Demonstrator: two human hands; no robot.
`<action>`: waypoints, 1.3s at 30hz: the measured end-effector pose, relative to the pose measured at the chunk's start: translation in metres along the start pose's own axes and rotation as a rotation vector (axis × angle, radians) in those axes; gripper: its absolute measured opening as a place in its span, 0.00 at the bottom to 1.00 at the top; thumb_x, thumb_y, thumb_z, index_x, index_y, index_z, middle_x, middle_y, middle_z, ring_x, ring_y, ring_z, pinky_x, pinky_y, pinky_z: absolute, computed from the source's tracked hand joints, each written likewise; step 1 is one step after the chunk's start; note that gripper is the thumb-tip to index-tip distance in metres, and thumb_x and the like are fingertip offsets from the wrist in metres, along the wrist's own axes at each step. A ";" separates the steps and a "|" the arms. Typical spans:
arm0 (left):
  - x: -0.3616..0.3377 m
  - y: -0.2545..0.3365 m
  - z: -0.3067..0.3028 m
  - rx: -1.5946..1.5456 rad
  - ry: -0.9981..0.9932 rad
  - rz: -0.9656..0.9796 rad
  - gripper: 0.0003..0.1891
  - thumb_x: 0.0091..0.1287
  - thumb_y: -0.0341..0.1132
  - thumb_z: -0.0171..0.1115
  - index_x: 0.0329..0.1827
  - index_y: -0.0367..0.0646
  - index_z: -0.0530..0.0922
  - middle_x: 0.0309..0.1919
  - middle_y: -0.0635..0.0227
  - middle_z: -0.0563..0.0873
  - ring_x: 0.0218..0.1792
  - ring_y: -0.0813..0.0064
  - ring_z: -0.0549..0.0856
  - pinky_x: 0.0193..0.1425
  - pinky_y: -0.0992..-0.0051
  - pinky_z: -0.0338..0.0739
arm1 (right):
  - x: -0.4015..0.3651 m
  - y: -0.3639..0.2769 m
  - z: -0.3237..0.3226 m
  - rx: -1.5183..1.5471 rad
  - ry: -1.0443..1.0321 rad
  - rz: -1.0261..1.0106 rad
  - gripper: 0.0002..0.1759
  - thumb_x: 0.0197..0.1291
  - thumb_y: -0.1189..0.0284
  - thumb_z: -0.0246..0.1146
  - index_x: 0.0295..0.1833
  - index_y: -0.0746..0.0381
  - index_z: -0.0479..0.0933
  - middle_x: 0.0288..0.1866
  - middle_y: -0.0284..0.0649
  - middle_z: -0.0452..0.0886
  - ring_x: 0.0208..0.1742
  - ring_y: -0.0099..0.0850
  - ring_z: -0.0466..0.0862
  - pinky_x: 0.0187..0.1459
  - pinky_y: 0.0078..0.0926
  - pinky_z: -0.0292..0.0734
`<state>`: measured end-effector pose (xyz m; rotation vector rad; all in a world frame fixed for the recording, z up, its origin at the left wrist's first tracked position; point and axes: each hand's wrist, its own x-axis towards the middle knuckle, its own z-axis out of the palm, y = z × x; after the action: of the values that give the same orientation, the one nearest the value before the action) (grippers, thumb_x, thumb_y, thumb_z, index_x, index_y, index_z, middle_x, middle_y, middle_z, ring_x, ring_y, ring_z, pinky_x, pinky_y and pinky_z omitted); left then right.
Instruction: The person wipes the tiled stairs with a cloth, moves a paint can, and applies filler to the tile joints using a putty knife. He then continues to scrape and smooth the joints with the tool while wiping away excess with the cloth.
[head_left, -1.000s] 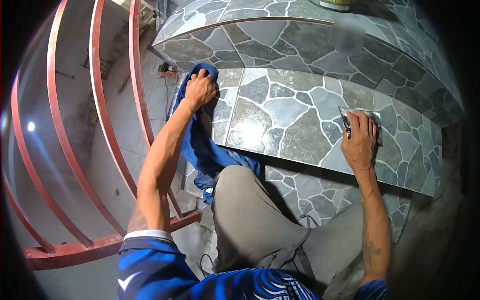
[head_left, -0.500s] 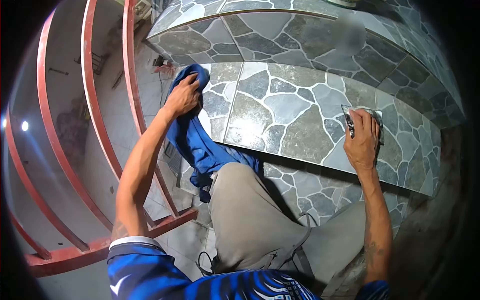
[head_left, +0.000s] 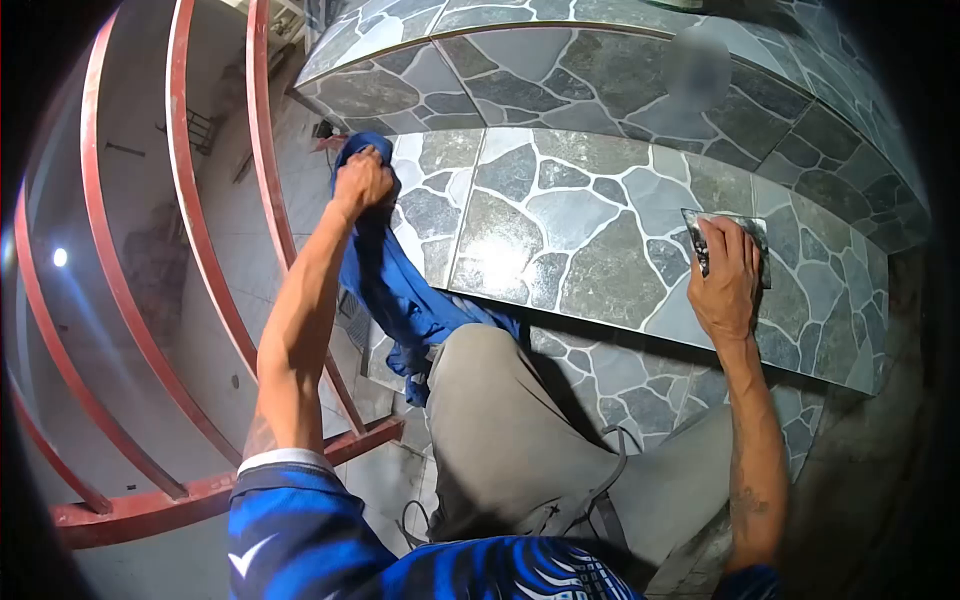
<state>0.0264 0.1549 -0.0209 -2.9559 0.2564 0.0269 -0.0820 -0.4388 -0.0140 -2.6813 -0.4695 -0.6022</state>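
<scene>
My left hand (head_left: 363, 182) is closed on a blue cloth (head_left: 395, 285) at the left end of a tiled step (head_left: 560, 220). The cloth hangs over the step's front edge and drapes down beside my knee. On the right part of the same step, my right hand (head_left: 728, 285) grips a thin, square, dark-smeared scraper plate (head_left: 755, 235). Its fingers lie over the plate, which rests flat or nearly flat on the tile. The plate's underside is hidden.
Red metal railing bars (head_left: 185, 190) rise close along my left arm, above a lower floor. Behind the step stands a higher tiled step (head_left: 560, 70). My bent knee (head_left: 475, 360) is near the front edge, with a lower tiled surface (head_left: 590, 380) under it.
My left hand has slid slightly left with the bunched top of the cloth, uncovering more tile at the step's left end. My right hand and the scraper plate have stayed in place.
</scene>
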 end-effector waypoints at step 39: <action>-0.006 -0.026 -0.004 0.024 0.007 -0.014 0.22 0.61 0.35 0.54 0.60 0.43 0.79 0.59 0.48 0.80 0.65 0.44 0.77 0.68 0.53 0.74 | 0.007 -0.002 0.006 -0.011 0.001 -0.010 0.27 0.54 0.79 0.69 0.62 0.62 0.76 0.58 0.42 0.76 0.61 0.44 0.76 0.64 0.44 0.69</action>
<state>0.0246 0.1805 -0.0120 -2.9342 0.2351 0.0108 -0.0749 -0.4327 -0.0151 -2.6909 -0.4816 -0.6107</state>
